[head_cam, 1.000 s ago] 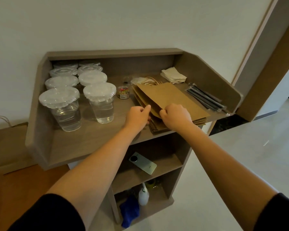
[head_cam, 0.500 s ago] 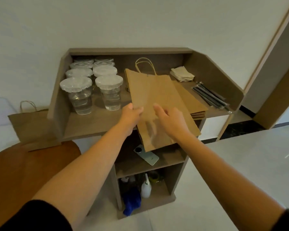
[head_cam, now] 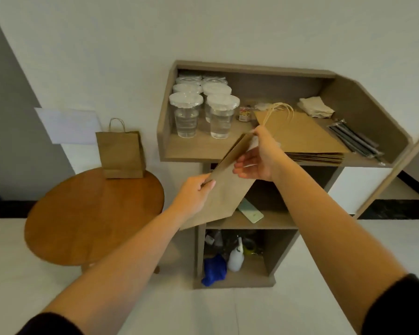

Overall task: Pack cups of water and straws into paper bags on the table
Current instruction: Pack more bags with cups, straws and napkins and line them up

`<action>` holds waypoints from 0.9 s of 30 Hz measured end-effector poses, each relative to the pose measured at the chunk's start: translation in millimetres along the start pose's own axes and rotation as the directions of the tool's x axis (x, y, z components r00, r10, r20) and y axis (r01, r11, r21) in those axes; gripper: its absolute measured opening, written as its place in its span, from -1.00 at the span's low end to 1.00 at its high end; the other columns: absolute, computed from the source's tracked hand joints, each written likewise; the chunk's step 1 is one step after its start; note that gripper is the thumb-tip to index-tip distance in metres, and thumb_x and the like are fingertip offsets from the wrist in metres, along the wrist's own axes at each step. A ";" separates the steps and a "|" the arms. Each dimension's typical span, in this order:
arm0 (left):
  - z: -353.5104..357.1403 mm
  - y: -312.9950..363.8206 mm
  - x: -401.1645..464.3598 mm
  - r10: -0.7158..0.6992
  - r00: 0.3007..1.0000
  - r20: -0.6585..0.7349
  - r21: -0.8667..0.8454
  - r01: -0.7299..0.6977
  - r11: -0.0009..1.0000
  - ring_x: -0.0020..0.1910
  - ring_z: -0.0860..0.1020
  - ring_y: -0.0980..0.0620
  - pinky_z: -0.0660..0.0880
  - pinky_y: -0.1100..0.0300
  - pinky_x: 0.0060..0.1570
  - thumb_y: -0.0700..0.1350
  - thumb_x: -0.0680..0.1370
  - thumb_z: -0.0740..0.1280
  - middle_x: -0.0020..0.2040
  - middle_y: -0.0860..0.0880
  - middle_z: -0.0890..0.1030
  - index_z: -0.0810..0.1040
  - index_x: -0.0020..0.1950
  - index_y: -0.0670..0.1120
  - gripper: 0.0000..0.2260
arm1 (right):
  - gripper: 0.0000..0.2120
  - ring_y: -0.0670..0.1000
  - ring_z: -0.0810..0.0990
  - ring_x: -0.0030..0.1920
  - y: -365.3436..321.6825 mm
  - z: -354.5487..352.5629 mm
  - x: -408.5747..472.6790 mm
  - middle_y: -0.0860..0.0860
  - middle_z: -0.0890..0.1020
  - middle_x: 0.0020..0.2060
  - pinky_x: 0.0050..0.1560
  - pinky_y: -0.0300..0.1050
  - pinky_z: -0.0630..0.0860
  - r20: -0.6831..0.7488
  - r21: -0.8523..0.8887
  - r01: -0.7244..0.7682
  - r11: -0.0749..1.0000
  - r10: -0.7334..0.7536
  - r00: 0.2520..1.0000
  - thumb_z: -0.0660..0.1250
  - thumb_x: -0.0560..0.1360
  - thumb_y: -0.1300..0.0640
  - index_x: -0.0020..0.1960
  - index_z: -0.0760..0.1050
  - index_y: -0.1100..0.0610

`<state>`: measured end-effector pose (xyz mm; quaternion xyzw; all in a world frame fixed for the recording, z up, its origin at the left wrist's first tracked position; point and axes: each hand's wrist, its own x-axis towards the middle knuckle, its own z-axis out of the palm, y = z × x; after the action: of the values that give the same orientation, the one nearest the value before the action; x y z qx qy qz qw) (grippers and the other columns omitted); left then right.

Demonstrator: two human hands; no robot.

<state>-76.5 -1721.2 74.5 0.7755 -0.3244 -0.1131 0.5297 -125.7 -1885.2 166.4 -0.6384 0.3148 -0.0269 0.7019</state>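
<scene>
1. Lidded cups of water (head_cam: 205,110), stacked bags (head_cam: 307,141) and straws (head_cam: 356,139) lay beyond the hands; a standing bag (head_cam: 121,153) waited far left.
2. The flat brown paper bag (head_cam: 224,189) hung tilted between both hands: left hand (head_cam: 194,194) pinched its edge, right hand (head_cam: 259,158) gripped its top.

Brown paper bag (head_cam: 224,187), reddish-brown round table (head_cam: 92,213), grey-brown shelf unit (head_cam: 363,93), blue cloth (head_cam: 213,269).
</scene>
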 end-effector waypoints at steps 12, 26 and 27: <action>-102.5 -50.2 -95.0 -0.420 0.862 0.285 -0.530 0.507 0.680 0.32 0.43 -0.18 0.28 -0.21 0.36 0.46 0.19 0.37 0.34 -0.09 0.49 0.41 0.39 0.05 -0.14 | -0.74 0.05 0.62 -0.20 106.6 150.2 -81.4 0.05 0.58 -0.30 -0.16 -0.10 0.60 0.363 -0.497 0.292 0.817 -0.110 0.925 0.11 0.58 0.14 -0.24 0.43 0.15; -111.3 -45.9 -120.2 -0.306 0.949 0.079 -0.475 0.305 0.825 0.08 0.59 0.04 0.54 0.03 0.08 0.52 0.26 0.21 -0.01 0.09 0.67 0.49 0.17 0.27 -0.42 | -0.53 0.07 0.56 0.12 122.0 192.8 -59.6 0.08 0.56 0.09 -0.13 -0.08 0.58 0.318 -0.062 0.152 0.986 -0.125 0.940 0.22 0.53 -0.16 0.20 0.48 0.20; -110.0 -45.1 -119.6 -0.298 0.952 0.077 -0.458 0.299 0.837 0.10 0.58 0.04 0.52 0.00 0.11 0.54 0.23 0.22 0.00 0.09 0.66 0.50 0.11 0.29 -0.43 | -0.53 0.07 0.55 0.12 121.3 193.2 -57.0 0.06 0.56 0.10 -0.16 -0.11 0.58 0.312 -0.094 0.162 0.982 -0.125 0.942 0.24 0.51 -0.17 0.21 0.47 0.19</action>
<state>-93.5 -1554.1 59.5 0.6671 -0.1638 -0.2693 0.6750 -123.5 -1668.0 76.2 -0.6967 0.1563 0.0394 0.6990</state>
